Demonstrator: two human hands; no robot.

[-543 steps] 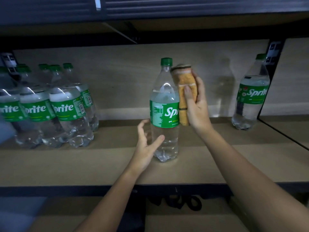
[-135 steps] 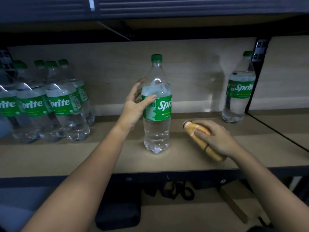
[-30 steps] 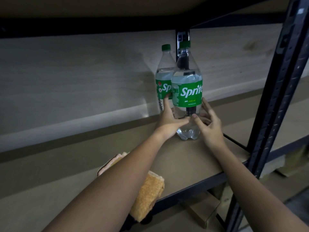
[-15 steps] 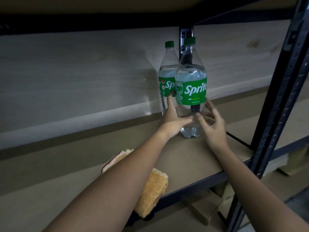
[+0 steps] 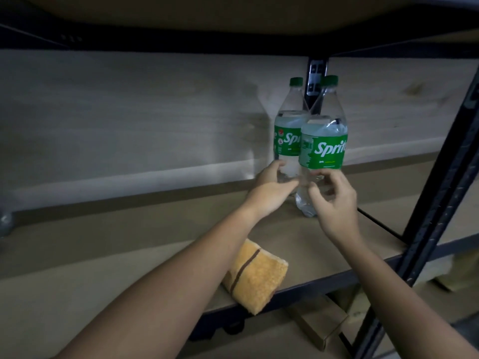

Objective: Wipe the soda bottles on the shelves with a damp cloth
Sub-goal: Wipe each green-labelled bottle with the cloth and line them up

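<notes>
Two clear Sprite bottles with green caps and labels stand upright at the right end of the shelf (image 5: 145, 244). The front bottle (image 5: 324, 149) partly overlaps the rear bottle (image 5: 287, 136). My left hand (image 5: 269, 190) reaches in from the left, its thumb tip at the front bottle's lower left side. My right hand (image 5: 334, 203) hovers in front of that bottle's base with fingers loosely curled. Neither hand clearly grips anything. The folded orange cloth (image 5: 256, 278) lies on the shelf's front edge under my left forearm, and a corner overhangs.
A black metal upright (image 5: 440, 203) rises at the right, close to my right arm. Another shelf board hangs low overhead. A cardboard box (image 5: 321, 325) lies on the floor below the shelf. At the far left edge a bottle base (image 5: 5, 224) shows.
A few seconds ago my right hand held the cloth; it lies on the shelf now. Over the last second both hands drew slightly back from the front bottle and their fingers curled.
</notes>
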